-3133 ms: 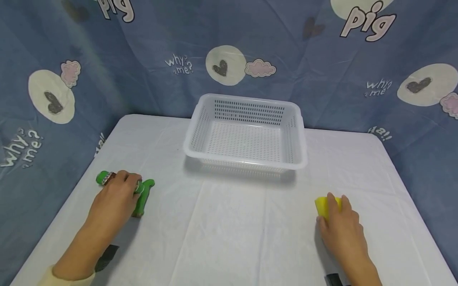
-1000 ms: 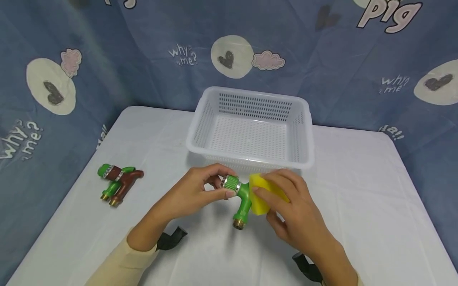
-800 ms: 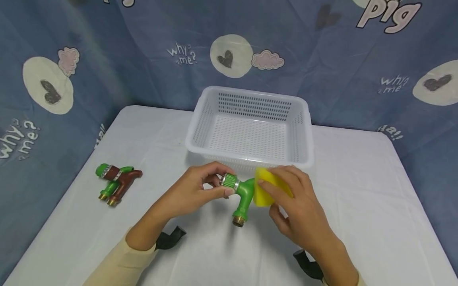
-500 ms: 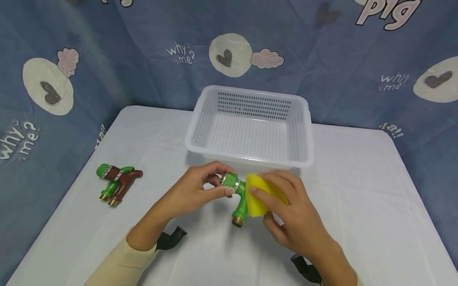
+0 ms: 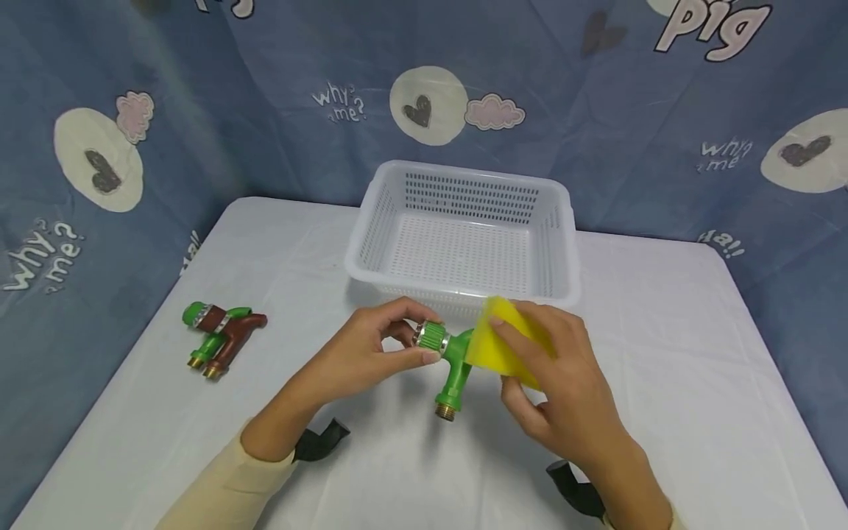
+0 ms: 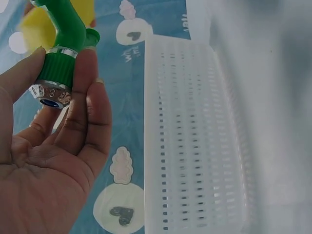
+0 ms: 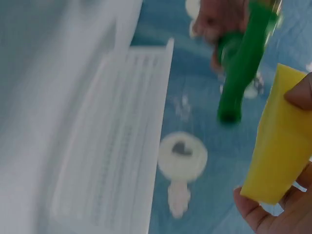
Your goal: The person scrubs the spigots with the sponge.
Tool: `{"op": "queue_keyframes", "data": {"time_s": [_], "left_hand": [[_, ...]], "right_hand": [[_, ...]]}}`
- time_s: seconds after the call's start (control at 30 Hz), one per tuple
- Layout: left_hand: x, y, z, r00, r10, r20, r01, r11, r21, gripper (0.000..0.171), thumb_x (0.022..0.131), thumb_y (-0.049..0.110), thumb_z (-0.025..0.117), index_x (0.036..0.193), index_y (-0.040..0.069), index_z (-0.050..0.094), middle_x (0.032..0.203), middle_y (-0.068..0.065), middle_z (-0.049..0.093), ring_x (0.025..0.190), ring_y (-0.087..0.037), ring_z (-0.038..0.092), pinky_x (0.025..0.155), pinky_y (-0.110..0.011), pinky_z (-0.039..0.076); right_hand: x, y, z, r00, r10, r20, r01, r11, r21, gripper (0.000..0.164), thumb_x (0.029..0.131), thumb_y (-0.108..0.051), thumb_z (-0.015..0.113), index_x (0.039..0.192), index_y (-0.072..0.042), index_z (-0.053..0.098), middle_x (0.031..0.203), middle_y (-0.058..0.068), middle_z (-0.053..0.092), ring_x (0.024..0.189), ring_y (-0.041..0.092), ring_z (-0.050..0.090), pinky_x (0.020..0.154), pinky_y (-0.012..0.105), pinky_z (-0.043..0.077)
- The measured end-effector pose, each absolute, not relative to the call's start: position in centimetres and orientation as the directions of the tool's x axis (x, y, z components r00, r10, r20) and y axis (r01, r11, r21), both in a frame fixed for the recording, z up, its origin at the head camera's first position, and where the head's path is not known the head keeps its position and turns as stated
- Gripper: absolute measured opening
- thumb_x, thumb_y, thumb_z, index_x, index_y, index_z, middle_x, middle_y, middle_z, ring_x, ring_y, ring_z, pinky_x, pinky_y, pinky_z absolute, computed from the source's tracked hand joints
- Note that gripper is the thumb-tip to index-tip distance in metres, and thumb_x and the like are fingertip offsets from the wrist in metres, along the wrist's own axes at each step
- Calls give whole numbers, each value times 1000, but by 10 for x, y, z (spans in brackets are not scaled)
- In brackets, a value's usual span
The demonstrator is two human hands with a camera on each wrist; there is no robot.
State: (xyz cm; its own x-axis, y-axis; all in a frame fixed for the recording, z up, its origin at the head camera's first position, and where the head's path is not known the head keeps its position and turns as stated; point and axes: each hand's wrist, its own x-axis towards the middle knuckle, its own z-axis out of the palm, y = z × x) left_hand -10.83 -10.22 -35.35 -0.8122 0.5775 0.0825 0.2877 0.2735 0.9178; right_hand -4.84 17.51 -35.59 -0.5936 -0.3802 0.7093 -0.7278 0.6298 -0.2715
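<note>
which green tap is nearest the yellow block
The green tap held in the left hand; the other green tap lies on the table, partly covered by a brown tap.

"What's hanging behind the bench (image 5: 669,353)?"

"A blue backdrop (image 5: 278,147) is running along the far edge and bending round the left and right sides, its folds creasing softly."

"What is it showing?"

"Pale ovals (image 5: 433,96) are bearing grey hearts (image 5: 419,111), and pink clouds (image 5: 495,112) are sitting beside some of them. White "why me?" lettering (image 5: 339,101) is repeating across it, and a larger "pig" print (image 5: 715,26) is reaching the top right."

"And the bench?"

"Its white surface is showing faint creases and rounding at the far corners."

"The light?"

"It's leaving a paler streak (image 5: 182,96) down the backdrop's left part."
</note>
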Motion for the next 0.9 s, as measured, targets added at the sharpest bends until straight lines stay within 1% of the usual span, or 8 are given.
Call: {"op": "queue_keyframes", "data": {"time_s": [0.13,0.17,0.37,0.47,0.57,0.73,0.8,0.9], "left_hand": [[-107,-101,-354,-805,586,91,308,282,908,39,92,20,84,127,24,67,98,6,72,90,-15,69,73,-31,52],[-107,-100,-354,-804,588,93,311,281,908,39,92,20,84,127,24,67,97,6,72,91,-16,69,70,-31,52],[-106,-100,-352,-807,581,106,320,279,906,39,89,22,87,124,26,68,94,6,71,88,-15,69,59,-30,44],[-106,-99,-353,-806,581,111,319,269,909,40,88,20,88,123,25,69,94,6,71,87,-14,69,62,-30,45],[-106,-98,-354,-803,585,114,314,253,915,41,87,19,88,123,24,69,97,6,72,87,-15,70,69,-30,48],[-105,-96,-356,-791,600,122,319,235,918,43,88,18,87,125,24,67,90,3,70,80,-18,67,54,-27,42],[-104,-95,-356,-788,602,127,327,234,916,43,88,17,87,125,24,67,87,3,69,77,-18,67,50,-26,36],[-104,-94,-355,-782,607,145,346,228,910,44,87,15,88,124,24,66,90,4,70,78,-17,68,54,-27,40]], "right_hand": [[-47,166,-358,-569,-453,686,-770,588,-250,42,106,-30,49,139,-11,66,140,21,58,119,41,55,104,46,44],[-47,166,-359,-575,-463,675,-767,592,-247,42,106,-30,49,139,-11,67,140,21,58,119,41,55,102,49,44],[-51,179,-359,-671,-410,618,-670,692,-269,44,93,-19,62,136,-12,70,141,21,58,116,42,54,93,55,43],[-51,185,-358,-696,-371,614,-632,723,-279,47,90,-17,65,136,-11,69,140,21,58,116,43,53,90,56,43],[-49,185,-357,-704,-337,625,-616,728,-301,43,96,-25,62,137,-11,68,142,20,57,118,43,52,92,56,43],[-42,174,-355,-681,-393,618,-666,684,-299,47,108,-44,51,139,-11,67,143,20,56,119,41,53,97,54,45],[-41,172,-356,-681,-423,598,-676,676,-293,46,109,-43,52,139,-12,67,143,21,56,120,40,54,98,54,45],[-43,175,-357,-700,-411,585,-654,697,-293,40,104,-33,61,137,-13,68,141,20,57,119,41,53,97,54,44]]}}
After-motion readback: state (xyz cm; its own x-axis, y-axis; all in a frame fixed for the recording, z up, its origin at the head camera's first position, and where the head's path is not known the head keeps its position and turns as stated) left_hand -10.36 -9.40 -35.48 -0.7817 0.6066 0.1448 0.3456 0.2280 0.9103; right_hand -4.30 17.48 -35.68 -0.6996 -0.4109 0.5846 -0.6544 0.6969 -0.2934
